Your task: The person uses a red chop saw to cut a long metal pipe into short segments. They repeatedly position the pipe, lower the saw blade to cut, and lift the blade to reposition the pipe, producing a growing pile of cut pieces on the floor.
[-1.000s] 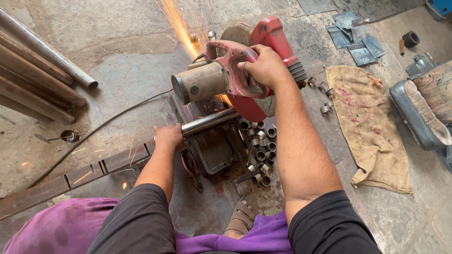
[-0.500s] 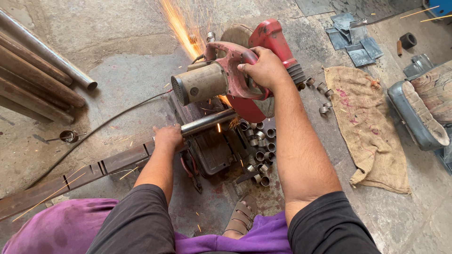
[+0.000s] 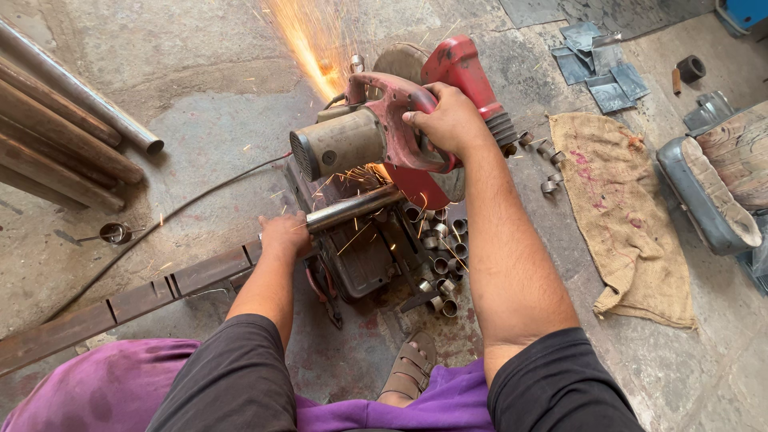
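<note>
A red chop saw point(image 3: 448, 72) with a tan motor housing point(image 3: 340, 144) stands on the concrete floor and throws orange sparks point(image 3: 308, 40) up and away. My right hand point(image 3: 448, 120) is closed around its red handle, pressing it down. A shiny steel pipe point(image 3: 352, 208) lies across the saw's base under the blade. My left hand point(image 3: 284, 236) grips that pipe's near end, just left of the saw. Several short cut pipe rings point(image 3: 436, 260) are heaped on the base to the right of the cut.
Long rusty and grey pipes point(image 3: 72, 128) lie at the far left. A flat steel bar point(image 3: 120, 308) runs along the floor toward the saw. A black cable point(image 3: 184, 204) trails left. A burlap sack point(image 3: 616, 216) lies at the right, with metal scraps point(image 3: 596, 68) beyond it.
The spark stream has grown and small sparks now scatter around the pipe at the cut. Both hands keep their hold in the same places.
</note>
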